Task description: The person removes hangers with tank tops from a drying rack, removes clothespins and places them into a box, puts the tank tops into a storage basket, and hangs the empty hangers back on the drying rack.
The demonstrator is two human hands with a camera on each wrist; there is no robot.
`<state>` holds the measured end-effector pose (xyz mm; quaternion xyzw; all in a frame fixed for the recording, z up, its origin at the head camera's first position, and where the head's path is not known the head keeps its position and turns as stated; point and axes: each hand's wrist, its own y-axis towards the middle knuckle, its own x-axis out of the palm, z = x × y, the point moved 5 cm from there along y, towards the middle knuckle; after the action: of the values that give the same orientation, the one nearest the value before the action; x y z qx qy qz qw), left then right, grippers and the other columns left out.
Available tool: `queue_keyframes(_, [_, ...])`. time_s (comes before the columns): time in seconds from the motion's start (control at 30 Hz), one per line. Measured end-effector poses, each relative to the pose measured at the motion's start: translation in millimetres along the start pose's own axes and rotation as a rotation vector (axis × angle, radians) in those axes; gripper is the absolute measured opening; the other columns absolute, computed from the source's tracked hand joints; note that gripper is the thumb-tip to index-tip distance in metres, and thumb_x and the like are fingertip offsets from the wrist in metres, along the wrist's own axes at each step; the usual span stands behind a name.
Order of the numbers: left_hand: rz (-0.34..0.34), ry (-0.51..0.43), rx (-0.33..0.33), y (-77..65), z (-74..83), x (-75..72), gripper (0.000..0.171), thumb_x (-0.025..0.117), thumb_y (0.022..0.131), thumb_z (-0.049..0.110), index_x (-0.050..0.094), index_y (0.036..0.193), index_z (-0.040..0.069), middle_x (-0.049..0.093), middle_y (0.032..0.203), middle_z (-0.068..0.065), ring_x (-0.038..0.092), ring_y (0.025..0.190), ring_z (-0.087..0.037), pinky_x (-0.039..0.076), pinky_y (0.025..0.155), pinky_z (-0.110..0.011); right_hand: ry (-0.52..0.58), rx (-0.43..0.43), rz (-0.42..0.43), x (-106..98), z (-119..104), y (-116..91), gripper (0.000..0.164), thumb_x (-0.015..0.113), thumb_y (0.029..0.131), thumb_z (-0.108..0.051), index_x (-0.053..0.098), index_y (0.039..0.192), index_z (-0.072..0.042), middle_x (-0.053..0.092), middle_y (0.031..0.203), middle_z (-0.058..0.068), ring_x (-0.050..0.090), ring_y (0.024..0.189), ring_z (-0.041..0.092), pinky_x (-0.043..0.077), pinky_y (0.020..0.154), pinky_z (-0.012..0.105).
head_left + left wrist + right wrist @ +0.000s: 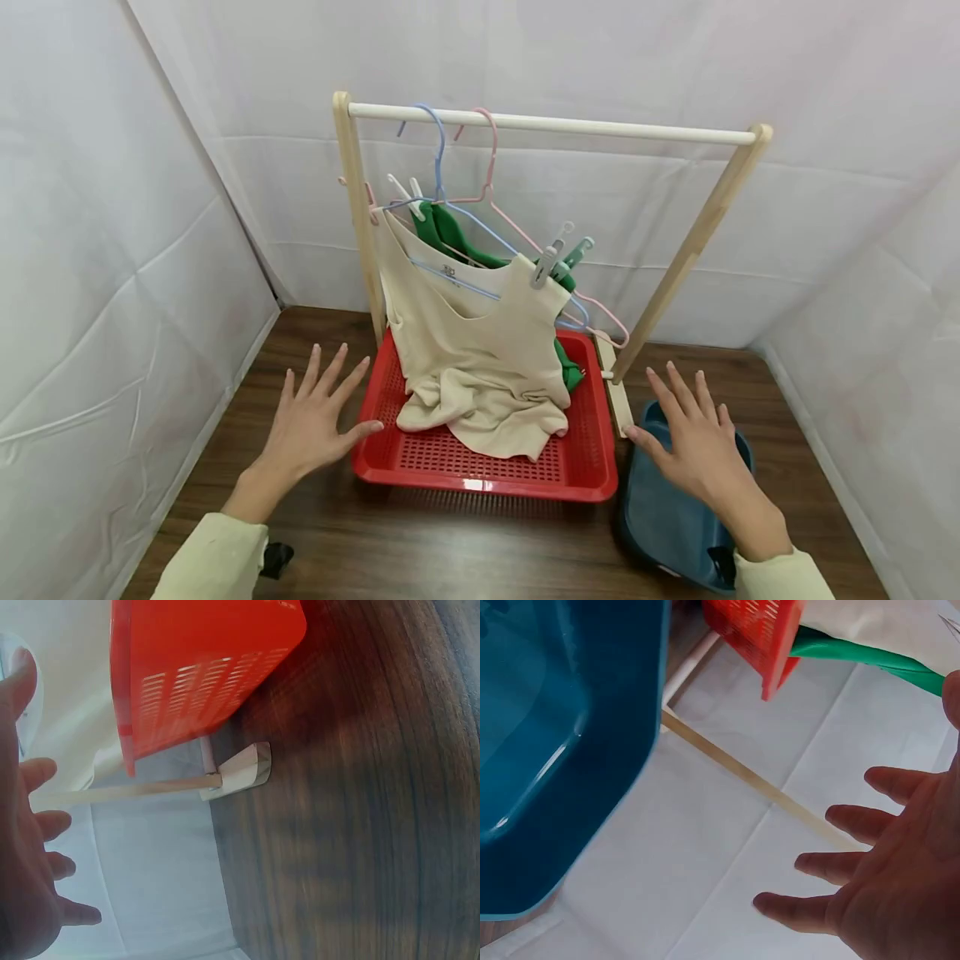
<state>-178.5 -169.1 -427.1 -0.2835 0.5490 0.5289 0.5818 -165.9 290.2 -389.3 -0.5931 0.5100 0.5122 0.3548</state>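
Note:
My left hand (307,425) is spread with fingers apart, left of the red basket (480,482), holding nothing. The right hand (697,450), spread likewise and empty, hovers over a dark blue basin (652,521). Between them a cream sleeveless top (480,350) hangs from a blue hanger (441,158), its lower part bunched in the basket. A grey clothespin (543,268) clips one shoulder and a pink clothespin (371,202) the other. Behind it, a green garment (461,242) hangs on a pink hanger (493,158), with a white clothespin (408,198) and a teal clothespin (576,256) on it.
Both hangers hook over the white rod (600,127) of a wooden rack, toward its left end. The rack's right post (693,250) slants down to a foot (617,400) beside the basket. White cloth walls (120,250) enclose the dark wooden table (435,550) at the back and sides.

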Motion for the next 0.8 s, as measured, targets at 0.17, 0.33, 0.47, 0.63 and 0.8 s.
queue_keyframes(0.17, [0.011,-0.010,-0.012,-3.6,-2.3,-1.0,0.087,0.049,0.083,0.072,0.030,0.151,0.021,0.020,0.156,-0.015,0.005,0.141,-0.042,0.008,0.103,-0.070,0.017,0.006,0.034,-8,-3,-3,0.080,0.053,0.093,-0.054,0.014,0.154,-0.019,0.012,0.156,0.019,-0.004,0.140,0.045,0.010,0.094,0.078])
queue_keyframes(0.33, [0.013,-0.012,-0.009,-2.6,-1.3,1.7,0.086,0.050,0.083,0.071,0.031,0.150,0.021,0.021,0.155,-0.015,0.007,0.141,-0.043,0.010,0.103,-0.070,0.026,-0.008,0.089,-24,-6,-8,0.080,0.057,0.092,-0.050,0.018,0.153,-0.016,0.014,0.156,0.020,0.000,0.140,0.045,0.008,0.096,0.076])
queue_keyframes(0.47, [0.023,-0.053,-0.035,-1.6,-3.0,2.3,0.085,0.051,0.085,0.069,0.031,0.150,0.018,0.024,0.154,-0.015,0.009,0.141,-0.041,0.009,0.103,-0.069,0.042,-0.015,0.164,-39,-12,-11,0.071,0.061,0.092,-0.043,0.033,0.147,-0.007,0.032,0.145,0.025,0.025,0.132,0.049,0.023,0.091,0.074])
queue_keyframes(0.63, [0.101,-0.149,-0.090,8.2,-5.7,-2.3,0.079,0.053,0.090,0.059,0.031,0.149,0.011,0.031,0.151,-0.016,0.017,0.140,-0.040,0.014,0.103,-0.069,0.110,-0.020,0.343,-55,-27,-13,0.040,0.065,0.093,-0.028,0.056,0.121,0.000,0.058,0.107,0.017,0.056,0.094,0.035,0.046,0.078,0.048])
queue_keyframes(0.8, [0.290,-0.217,-0.114,23.6,-10.7,-17.2,0.064,0.064,0.091,0.038,0.043,0.140,0.001,0.053,0.130,-0.022,0.047,0.119,-0.043,0.034,0.092,-0.063,0.167,-0.171,0.522,-70,-58,-7,0.023,0.072,0.085,-0.011,0.065,0.106,-0.004,0.065,0.085,0.002,0.058,0.070,0.013,0.043,0.066,0.013])
